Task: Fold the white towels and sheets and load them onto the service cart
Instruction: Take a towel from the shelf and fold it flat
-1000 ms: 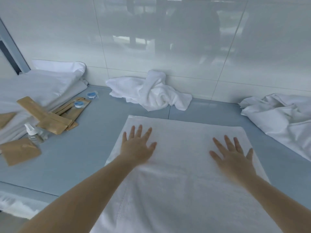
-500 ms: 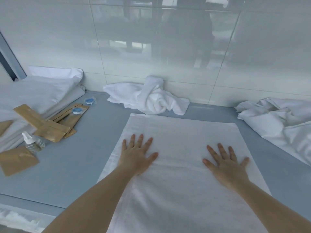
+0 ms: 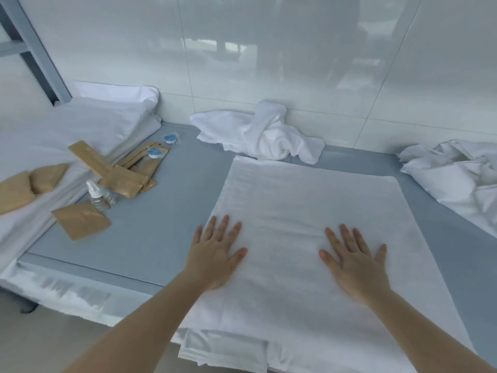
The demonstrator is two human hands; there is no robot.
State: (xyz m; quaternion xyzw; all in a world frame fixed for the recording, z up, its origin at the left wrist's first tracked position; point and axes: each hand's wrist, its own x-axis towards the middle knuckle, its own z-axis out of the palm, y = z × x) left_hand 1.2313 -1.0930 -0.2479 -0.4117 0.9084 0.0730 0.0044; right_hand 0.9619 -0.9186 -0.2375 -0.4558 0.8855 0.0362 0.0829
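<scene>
Broadly, a grey-blue table (image 3: 150, 246) runs along a glossy white tiled wall (image 3: 269, 63), and the biggest thing on it is the white towel (image 3: 309, 200) spread flat in front of the person, its near end hanging over the table's front edge where layered folds show. It lies straight ahead of both arms, its long axis running away from the body toward the wall, so the far edge sits well beyond the fingertips and the side edges lie just outside each palm. The left hand (image 3: 215, 254) presses flat near the towel's left border, fingers straight and spread, gripping nothing; the right hand (image 3: 355, 262) lies flat well inside the right border, likewise released and splayed. Neither hand is clearly nearer the far edge, so a fold along the long axis would probably need both reaching forward together, while a side fold favours the left hand, which is closer to its edge. A stack of folded sheets (image 3: 80, 122) fills the left end, a rumpled sheet (image 3: 454, 181) the right, and a crumpled towel (image 3: 266, 135) sits against the wall, touching the spread towel's far edge. Smaller still are the tan sachets (image 3: 113, 170), a small clear bottle (image 3: 98, 197) and two blue-lidded pots (image 3: 161, 145). No brand or writing is legible on any of them, and no service cart is in view.
</scene>
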